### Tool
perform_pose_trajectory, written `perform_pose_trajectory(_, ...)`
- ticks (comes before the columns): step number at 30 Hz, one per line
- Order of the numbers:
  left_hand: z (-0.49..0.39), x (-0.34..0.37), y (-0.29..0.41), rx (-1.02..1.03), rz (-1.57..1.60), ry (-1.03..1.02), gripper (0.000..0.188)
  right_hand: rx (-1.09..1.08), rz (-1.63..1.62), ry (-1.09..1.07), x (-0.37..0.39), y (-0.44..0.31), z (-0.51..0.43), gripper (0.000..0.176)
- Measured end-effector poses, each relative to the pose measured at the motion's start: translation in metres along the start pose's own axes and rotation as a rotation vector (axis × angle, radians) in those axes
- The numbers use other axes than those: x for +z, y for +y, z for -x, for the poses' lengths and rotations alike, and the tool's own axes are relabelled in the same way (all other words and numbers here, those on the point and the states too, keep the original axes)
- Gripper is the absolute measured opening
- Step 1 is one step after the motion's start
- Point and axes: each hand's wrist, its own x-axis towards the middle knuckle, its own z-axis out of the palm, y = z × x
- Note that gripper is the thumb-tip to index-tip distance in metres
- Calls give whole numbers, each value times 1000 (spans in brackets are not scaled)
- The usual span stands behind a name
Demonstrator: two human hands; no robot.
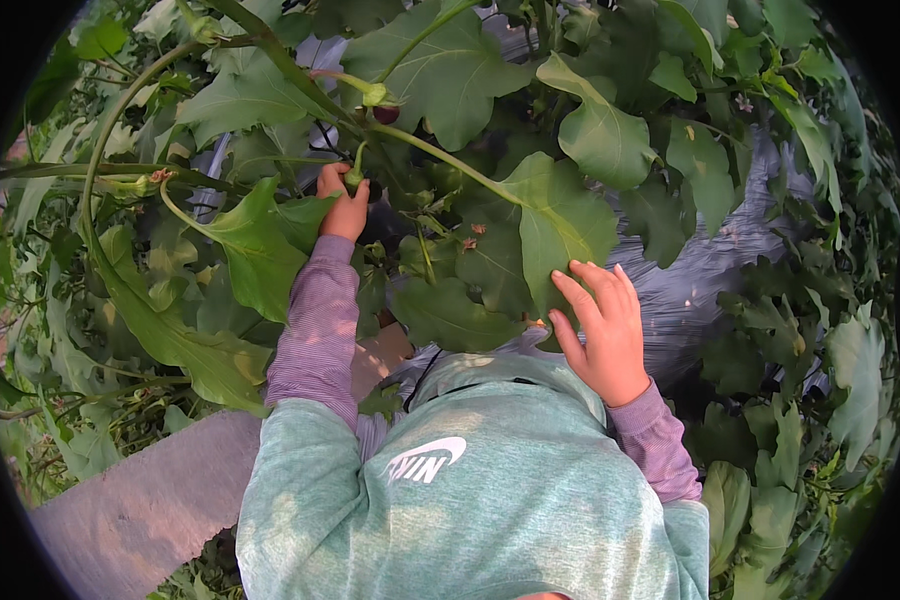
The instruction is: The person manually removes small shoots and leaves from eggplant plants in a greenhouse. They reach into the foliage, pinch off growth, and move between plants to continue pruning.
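My left hand (pixel 345 204) reaches in among eggplant stems, its fingers around a small hanging fruit just under its green calyx (pixel 354 177); most of the fruit is hidden by the hand and shade. A little above it, another small dark purple eggplant (pixel 386 114) hangs from a green calyx. My right hand (pixel 604 322) is at the right with its fingers spread, the fingertips at the lower edge of a broad eggplant leaf (pixel 562 217). Whether they touch the leaf is unclear, and the hand grips nothing.
Thick stems (pixel 285 64) and large leaves cross the upper left. Silvery plastic mulch film (pixel 682 292) covers the ground at the right, with more leafy plants beyond. A grey flat slab or board (pixel 157 487) lies at the lower left. Small dried flowers (pixel 470 243) show amid the foliage.
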Motion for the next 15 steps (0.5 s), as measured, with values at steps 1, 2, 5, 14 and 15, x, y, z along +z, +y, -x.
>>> perform_pose_trajectory(1, 0, 7, -7, 7, 51, 61, 40, 12, -3, -16, 2, 0, 0, 49)
perform_pose_trajectory(2, 3, 19, -14, -72, 144, 131, 41, 23, -5, -32, 4, 0, 0, 50)
perform_pose_trajectory(5, 21, 72, -41, -247, 281, 291, 40, 53, -45, -73, 12, -3, -3, 53)
perform_pose_trajectory(14, 76, 166, -48, -288, -401, -835, 39, 94, -87, -136, 21, 1, -11, 51)
perform_pose_trajectory(15, 76, 162, -44, -236, -438, -844, 42, 104, -84, -134, 22, 1, -10, 51)
